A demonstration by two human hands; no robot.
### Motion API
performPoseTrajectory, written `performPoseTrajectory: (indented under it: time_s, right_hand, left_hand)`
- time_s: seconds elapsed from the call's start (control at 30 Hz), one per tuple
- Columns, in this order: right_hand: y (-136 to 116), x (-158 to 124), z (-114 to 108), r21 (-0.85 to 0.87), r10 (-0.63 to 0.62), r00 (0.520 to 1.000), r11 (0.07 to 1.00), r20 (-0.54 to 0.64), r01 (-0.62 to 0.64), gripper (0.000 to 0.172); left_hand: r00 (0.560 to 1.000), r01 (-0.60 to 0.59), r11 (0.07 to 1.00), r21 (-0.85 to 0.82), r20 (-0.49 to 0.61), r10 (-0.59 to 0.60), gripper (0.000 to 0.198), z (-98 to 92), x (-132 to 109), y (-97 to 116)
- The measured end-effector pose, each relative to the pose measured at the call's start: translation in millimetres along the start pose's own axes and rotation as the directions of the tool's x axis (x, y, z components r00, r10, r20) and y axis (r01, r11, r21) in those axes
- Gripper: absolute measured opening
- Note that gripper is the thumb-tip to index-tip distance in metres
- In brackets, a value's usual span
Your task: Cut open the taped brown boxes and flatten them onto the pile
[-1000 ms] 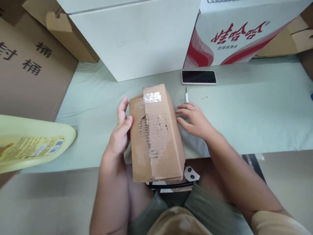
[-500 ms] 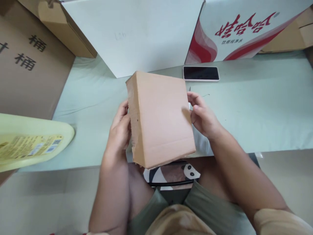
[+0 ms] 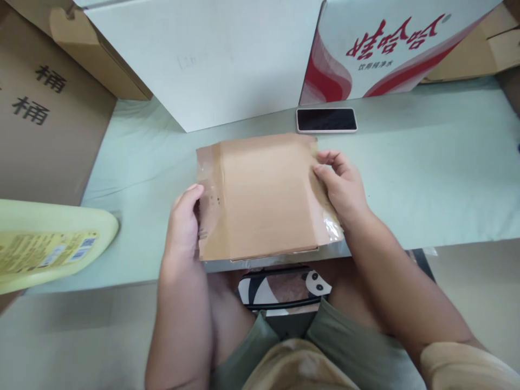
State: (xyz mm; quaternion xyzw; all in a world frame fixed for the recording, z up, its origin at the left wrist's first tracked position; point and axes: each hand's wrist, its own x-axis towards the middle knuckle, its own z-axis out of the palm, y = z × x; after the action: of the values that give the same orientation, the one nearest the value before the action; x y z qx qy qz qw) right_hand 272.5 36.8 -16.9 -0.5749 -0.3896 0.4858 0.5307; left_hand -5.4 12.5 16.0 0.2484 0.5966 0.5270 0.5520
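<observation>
Between my hands is a brown cardboard box [image 3: 268,197], flattened-looking, with tape-covered side flaps spread out to the left and right. My left hand [image 3: 184,219] grips its left flap, thumb on the edge and the other fingers hidden behind. On the right, my right hand [image 3: 341,187] pinches the other flap near its upper corner, where clear tape shines. Below the box's front edge, a pouch with a panda picture [image 3: 284,290] lies between my thighs.
A phone [image 3: 326,120] lies behind the box on the green cloth-covered table [image 3: 422,179]. White cartons [image 3: 227,59] stand along the back, one with red lettering. A large brown carton [image 3: 49,124] and a yellow-green bottle [image 3: 52,244] are at the left.
The box has tilted and lowered, so both taped flaps now show, spread out flatter. My right hand has closed on the right flap; my left hand has moved slightly down and left.
</observation>
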Motion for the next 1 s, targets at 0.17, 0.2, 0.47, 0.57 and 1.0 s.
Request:
performPoseTrajectory:
  time_s: [0.17, 0.2, 0.47, 0.57, 1.0]
  right_hand:
    - [-5, 0, -1, 0.208, 0.278, 0.961, 0.940, -0.009, -0.270, 0.036]
    - [-7, -1, 0, 0.213, 0.323, 0.946, 0.922, 0.029, -0.322, 0.035]
    - [-19, -10, 1, 0.277, 0.302, 0.918, 0.887, 0.257, -0.369, 0.033]
    - [-10, -2, -3, 0.219, 0.241, 0.961, 0.939, 0.134, -0.266, 0.032]
    - [2, 8, -17, 0.191, 0.034, 0.986, 0.980, 0.162, -0.065, 0.057]
  left_hand:
    - [0.998, -0.022, 0.998, 0.055, -0.055, 0.025, 0.021, -3.6, 0, 7]
    - [0.996, -0.029, 0.996, 0.081, -0.076, 0.035, 0.019, -3.1, -1, 8]
    - [0.985, -0.041, 0.987, 0.157, -0.159, 0.067, 0.014, -3.7, 3, 11]
    - [0.995, -0.060, 0.992, 0.115, -0.077, 0.069, 0.016, -7.7, 5, 9]
    - [0.997, -0.058, 0.998, 0.025, 0.057, 0.056, 0.019, -7.1, 2, 10]
